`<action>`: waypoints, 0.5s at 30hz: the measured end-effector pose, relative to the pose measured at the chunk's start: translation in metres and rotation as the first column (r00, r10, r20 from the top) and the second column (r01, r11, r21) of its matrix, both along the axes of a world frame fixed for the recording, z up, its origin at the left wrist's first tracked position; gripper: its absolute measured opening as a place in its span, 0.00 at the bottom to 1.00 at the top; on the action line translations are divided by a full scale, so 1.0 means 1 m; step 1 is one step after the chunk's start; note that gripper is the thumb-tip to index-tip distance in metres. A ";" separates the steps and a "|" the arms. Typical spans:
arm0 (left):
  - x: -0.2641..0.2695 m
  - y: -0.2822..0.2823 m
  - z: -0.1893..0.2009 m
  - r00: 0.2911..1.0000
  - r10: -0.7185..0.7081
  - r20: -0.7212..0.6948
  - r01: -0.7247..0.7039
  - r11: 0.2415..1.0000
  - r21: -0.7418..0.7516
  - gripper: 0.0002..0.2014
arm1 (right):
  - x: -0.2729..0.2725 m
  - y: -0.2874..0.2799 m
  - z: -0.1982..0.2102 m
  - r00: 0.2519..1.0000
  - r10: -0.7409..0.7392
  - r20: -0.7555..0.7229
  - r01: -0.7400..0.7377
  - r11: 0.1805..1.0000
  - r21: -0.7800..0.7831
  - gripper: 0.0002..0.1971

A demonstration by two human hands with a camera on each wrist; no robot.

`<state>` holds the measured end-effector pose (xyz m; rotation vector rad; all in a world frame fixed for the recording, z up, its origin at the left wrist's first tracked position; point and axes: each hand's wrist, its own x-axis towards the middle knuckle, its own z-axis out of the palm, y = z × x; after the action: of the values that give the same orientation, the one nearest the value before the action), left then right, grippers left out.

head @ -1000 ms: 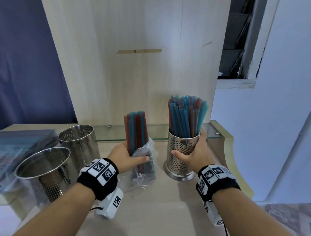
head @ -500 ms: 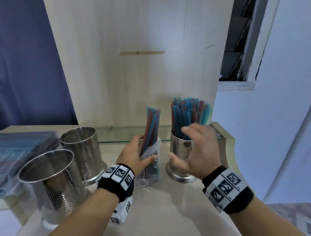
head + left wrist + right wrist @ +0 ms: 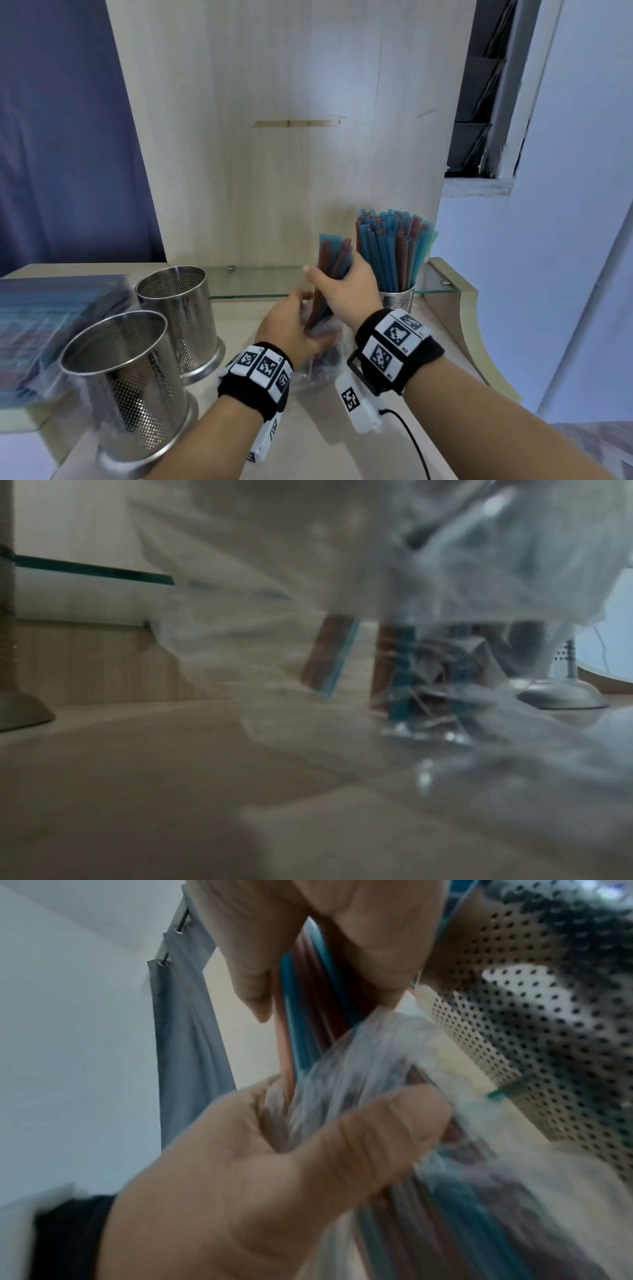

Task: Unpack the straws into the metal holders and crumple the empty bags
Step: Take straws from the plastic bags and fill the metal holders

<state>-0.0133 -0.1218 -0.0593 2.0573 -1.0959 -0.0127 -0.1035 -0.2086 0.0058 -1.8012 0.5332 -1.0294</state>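
A bundle of blue and red straws (image 3: 334,263) stands half out of a clear plastic bag (image 3: 322,363) on the wooden counter. My left hand (image 3: 301,325) grips the bag round its middle; its thumb (image 3: 359,1137) presses the film (image 3: 369,1064). My right hand (image 3: 337,286) is curled round the straws (image 3: 308,993) just above the bag's mouth. Directly right stands a perforated metal holder (image 3: 397,299) filled with straws (image 3: 390,246); its wall (image 3: 534,1020) is close to my right fingers. The left wrist view is blurred: bag film (image 3: 394,582) and straw ends (image 3: 330,664).
Two empty metal holders (image 3: 178,305) (image 3: 126,383) stand at the left. A stack of bagged straws (image 3: 48,325) lies at the far left. A glass shelf edge (image 3: 260,281) runs along the wooden back panel. The counter's raised edge (image 3: 455,308) curves at the right.
My right hand let go of the filled holder, crossed left and took hold of the straws sticking out of the bag. The left hand kept its grip on the bag and tilted it rightward.
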 end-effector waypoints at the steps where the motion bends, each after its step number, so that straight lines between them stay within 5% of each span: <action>1: 0.001 0.001 0.001 0.999 0.030 0.012 -0.030 0.999 0.018 0.43 | 0.000 0.000 0.005 0.999 0.000 0.046 0.002 0.999 -0.046 0.12; 4: 0.002 0.002 0.003 0.996 0.080 0.031 -0.081 0.996 0.038 0.51 | 0.002 0.002 0.008 0.995 -0.016 0.102 0.026 0.995 -0.092 0.09; 8: 0.000 0.001 0.003 0.995 0.073 0.072 -0.077 0.995 0.058 0.48 | 0.007 0.000 0.002 0.986 0.018 -0.165 -0.033 0.995 -0.090 0.07; 12: 0.001 0.000 0.003 0.993 0.086 0.081 -0.091 0.994 0.056 0.49 | 0.004 -0.003 0.008 0.993 -0.033 -0.116 0.014 0.987 -0.158 0.14; 15: 0.002 0.000 0.003 0.994 0.062 0.085 -0.064 0.998 0.020 0.46 | 0.009 -0.002 0.006 0.952 0.002 -0.306 -0.053 0.986 -0.159 0.16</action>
<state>-0.0111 -0.1222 -0.0564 2.1287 -1.0858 0.0950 -0.0949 -0.2103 0.0118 -2.1278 0.6220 -0.7971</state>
